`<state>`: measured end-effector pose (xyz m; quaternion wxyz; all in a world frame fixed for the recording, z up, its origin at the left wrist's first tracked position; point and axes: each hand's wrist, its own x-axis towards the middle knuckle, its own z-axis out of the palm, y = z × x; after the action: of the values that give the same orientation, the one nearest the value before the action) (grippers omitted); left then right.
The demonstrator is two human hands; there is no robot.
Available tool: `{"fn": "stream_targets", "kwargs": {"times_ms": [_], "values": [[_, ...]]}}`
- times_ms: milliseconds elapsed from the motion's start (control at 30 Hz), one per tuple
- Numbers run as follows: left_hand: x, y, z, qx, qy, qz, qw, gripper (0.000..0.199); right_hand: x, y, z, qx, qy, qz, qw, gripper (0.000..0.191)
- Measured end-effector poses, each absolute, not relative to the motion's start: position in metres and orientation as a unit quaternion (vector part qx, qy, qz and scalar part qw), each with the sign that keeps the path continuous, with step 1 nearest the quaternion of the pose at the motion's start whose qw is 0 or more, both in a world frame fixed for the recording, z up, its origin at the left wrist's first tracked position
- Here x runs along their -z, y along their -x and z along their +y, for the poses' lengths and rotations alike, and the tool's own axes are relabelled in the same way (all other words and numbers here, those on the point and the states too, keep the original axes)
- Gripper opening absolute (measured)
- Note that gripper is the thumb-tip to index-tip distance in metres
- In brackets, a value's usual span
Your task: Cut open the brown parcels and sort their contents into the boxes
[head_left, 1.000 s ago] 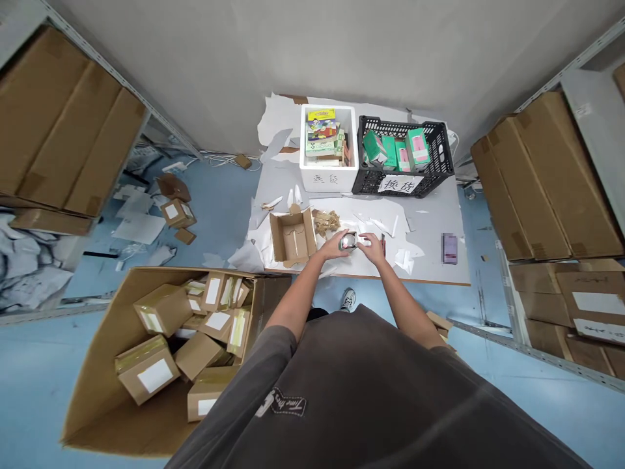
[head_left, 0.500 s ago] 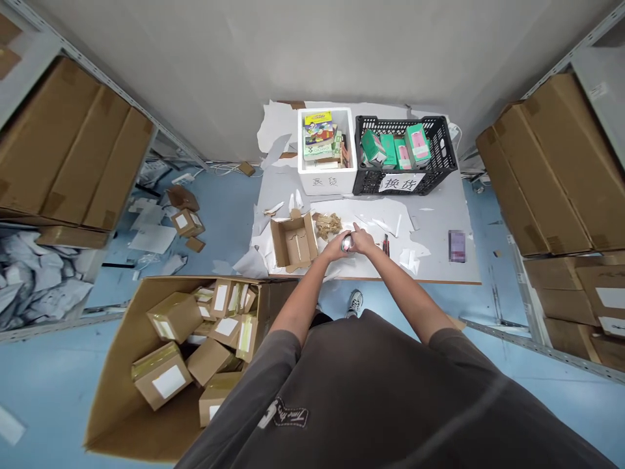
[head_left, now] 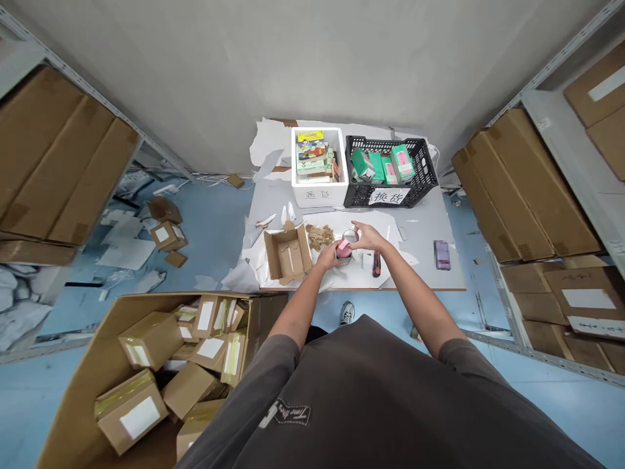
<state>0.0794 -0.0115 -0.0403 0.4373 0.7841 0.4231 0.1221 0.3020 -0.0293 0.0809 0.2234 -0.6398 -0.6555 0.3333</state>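
Over the front of the table, my left hand (head_left: 329, 256) is closed round a small box with a pink item (head_left: 344, 248) showing at its top. My right hand (head_left: 367, 238) pinches a clear round piece (head_left: 348, 234), perhaps a lid or cup, just above the pink item. Beside my right wrist lies a red and black handled tool (head_left: 376, 264). An opened brown carton (head_left: 288, 254) stands left of my hands, with crumpled brown packing paper (head_left: 319, 237) behind them.
At the back of the table (head_left: 424, 228) stand a white foam box (head_left: 319, 198) and a black crate (head_left: 430, 172) of green boxes. A phone (head_left: 442, 255) lies at right. A big carton (head_left: 73, 391) of parcels stands at lower left. Shelves with cartons (head_left: 532, 189) flank both sides.
My hands have moved apart: the right has lifted the clear round piece, and the pink item now shows in my left hand. The whole view has shifted slightly.
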Motion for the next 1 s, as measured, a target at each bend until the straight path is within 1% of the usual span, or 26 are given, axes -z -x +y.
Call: {"fn": "stream_targets", "kwargs": {"times_ms": [100, 233, 267, 333, 400, 467, 533, 600, 667, 733, 800, 833, 900, 1000], "values": [[0.032, -0.078, -0.013, -0.124, -0.782, 0.417, 0.446, 0.097, -0.109, -0.312, -0.024, -0.348, 0.637, -0.646, 0.236, 0.045], [0.001, -0.071, -0.014, -0.165, -0.784, 0.411, 0.434, 0.130, -0.150, -0.322, -0.015, -0.341, 0.635, -0.637, 0.271, 0.049], [-0.011, -0.070, -0.013, -0.189, -0.780, 0.417, 0.427, 0.135, -0.160, -0.323, -0.012, -0.338, 0.635, -0.635, 0.281, 0.049], [-0.039, -0.070, -0.011, -0.248, -0.769, 0.420, 0.414, 0.132, -0.180, -0.324, -0.006, -0.328, 0.635, -0.631, 0.302, 0.049], [-0.068, -0.072, -0.009, -0.301, -0.768, 0.398, 0.403, 0.123, -0.198, -0.321, 0.000, -0.315, 0.634, -0.626, 0.328, 0.050], [-0.094, -0.075, -0.007, -0.322, -0.765, 0.387, 0.402, 0.114, -0.211, -0.315, 0.005, -0.311, 0.628, -0.613, 0.365, 0.053], [-0.116, -0.075, -0.004, -0.326, -0.755, 0.396, 0.408, 0.108, -0.219, -0.308, 0.007, -0.335, 0.612, -0.590, 0.406, 0.057], [-0.131, -0.070, -0.001, -0.326, -0.744, 0.407, 0.419, 0.105, -0.223, -0.302, 0.005, -0.397, 0.577, -0.564, 0.438, 0.060], [-0.143, -0.064, 0.001, -0.324, -0.736, 0.409, 0.432, 0.105, -0.221, -0.295, -0.001, -0.474, 0.521, -0.546, 0.453, 0.071], [-0.153, -0.059, 0.003, -0.325, -0.727, 0.400, 0.453, 0.106, -0.215, -0.289, -0.009, -0.532, 0.462, -0.537, 0.463, 0.093], [-0.162, -0.055, 0.004, -0.331, -0.715, 0.382, 0.483, 0.104, -0.208, -0.283, -0.017, -0.564, 0.418, -0.527, 0.479, 0.112], [-0.167, -0.055, 0.003, -0.335, -0.709, 0.371, 0.497, 0.104, -0.205, -0.280, -0.020, -0.571, 0.406, -0.520, 0.489, 0.117], [-0.177, -0.055, 0.001, -0.346, -0.703, 0.360, 0.507, 0.104, -0.200, -0.274, -0.023, -0.571, 0.401, -0.507, 0.507, 0.120], [-0.193, -0.059, -0.006, -0.364, -0.714, 0.380, 0.461, 0.114, -0.197, -0.269, -0.025, -0.528, 0.434, -0.501, 0.532, 0.123]]}}
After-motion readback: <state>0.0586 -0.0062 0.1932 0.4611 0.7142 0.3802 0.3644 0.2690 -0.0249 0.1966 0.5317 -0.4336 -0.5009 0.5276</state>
